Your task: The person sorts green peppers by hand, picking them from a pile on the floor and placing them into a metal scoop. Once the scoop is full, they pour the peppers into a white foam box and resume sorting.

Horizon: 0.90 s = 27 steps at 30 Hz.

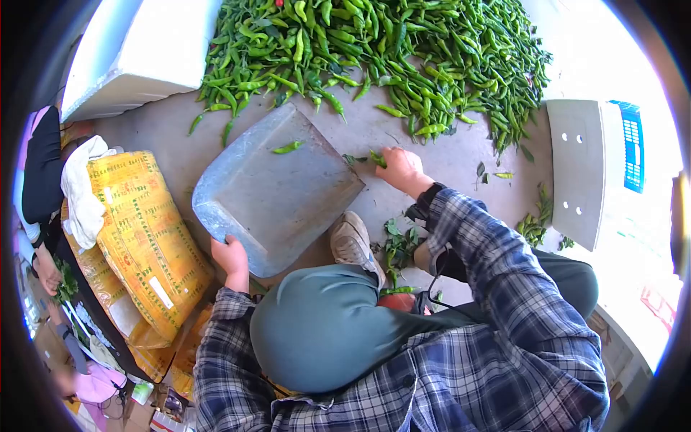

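Observation:
My left hand (229, 258) is closed on the near rim of a grey metal scoop (281, 198), its thumb over the edge. The scoop rests tilted near the floor, and one green chili pepper (287, 147) lies inside. Just past the scoop's right edge, my right hand (403, 171) pinches a small green chili pepper (377, 158). Some loose leaves (353, 160) are close to those fingers. Beyond both hands spreads a large heap of green chili peppers (432, 57) on the floor.
A white foam box (144, 65) stands at upper left, and yellow-taped packages (147, 237) are on the left. At right are a white panel with holes (576, 169) and a blue crate (630, 144). Leaves (399, 248) lie by my shoe (353, 241). Another person's hand (47, 272) shows far left.

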Available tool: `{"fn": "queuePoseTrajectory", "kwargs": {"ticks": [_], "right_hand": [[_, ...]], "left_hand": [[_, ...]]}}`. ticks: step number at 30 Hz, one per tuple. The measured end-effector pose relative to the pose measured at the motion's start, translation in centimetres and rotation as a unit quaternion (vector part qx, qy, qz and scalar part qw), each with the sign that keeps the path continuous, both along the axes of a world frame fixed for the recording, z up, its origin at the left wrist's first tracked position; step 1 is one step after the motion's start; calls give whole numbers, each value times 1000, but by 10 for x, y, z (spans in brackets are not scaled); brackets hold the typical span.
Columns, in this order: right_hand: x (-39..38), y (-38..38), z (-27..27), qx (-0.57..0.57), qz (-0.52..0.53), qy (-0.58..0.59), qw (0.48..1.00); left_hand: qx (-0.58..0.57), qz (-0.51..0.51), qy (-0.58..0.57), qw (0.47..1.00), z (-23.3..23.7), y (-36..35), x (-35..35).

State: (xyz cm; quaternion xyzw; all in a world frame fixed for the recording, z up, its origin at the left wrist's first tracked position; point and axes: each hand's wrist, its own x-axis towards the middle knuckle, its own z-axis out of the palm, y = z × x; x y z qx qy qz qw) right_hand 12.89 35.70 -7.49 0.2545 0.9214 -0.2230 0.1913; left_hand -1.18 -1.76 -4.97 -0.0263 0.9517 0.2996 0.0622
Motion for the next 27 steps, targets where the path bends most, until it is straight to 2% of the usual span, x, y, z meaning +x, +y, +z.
{"fn": "queuePoseTrajectory", "kwargs": {"ticks": [3,5,7,9,11,13,14,16,17,19,21,23,24,25,27], "right_hand": [[-22,15,16,-13,-39,-18,999],[-54,20,26,-17,-20,1,1000],[-95,14,36,-24,26,118,992],[-136,8,22,-2,36,233,972],[-170,6,21,20,64,275,959],[-197,4,19,60,89,228,968],[-206,5,19,67,78,165,981],[-208,6,13,75,82,143,984],[-206,7,7,83,89,117,986],[-182,13,1,92,138,147,975],[-153,24,1,95,185,84,975],[-117,38,2,73,171,22,982],[-98,48,4,19,128,20,991],[-82,61,4,-87,69,12,994],[-55,75,23,-227,-52,28,972]], "left_hand": [[31,19,-10,999,5,5,2],[22,14,-12,1000,3,3,2],[9,8,-10,1000,1,0,1],[42,8,-17,999,-1,-2,1],[58,19,-24,998,-2,-2,1],[73,26,-33,996,-2,-2,2],[62,23,-34,997,-1,-1,2],[51,18,-35,998,-1,-2,1],[58,24,-33,998,-1,-3,2],[67,29,-34,997,0,1,3],[64,29,-18,997,9,8,3],[48,17,-17,999,8,5,4],[28,1,-12,1000,7,3,3],[35,-3,-17,999,5,1,3],[15,2,-10,1000,-1,-3,2]]}}
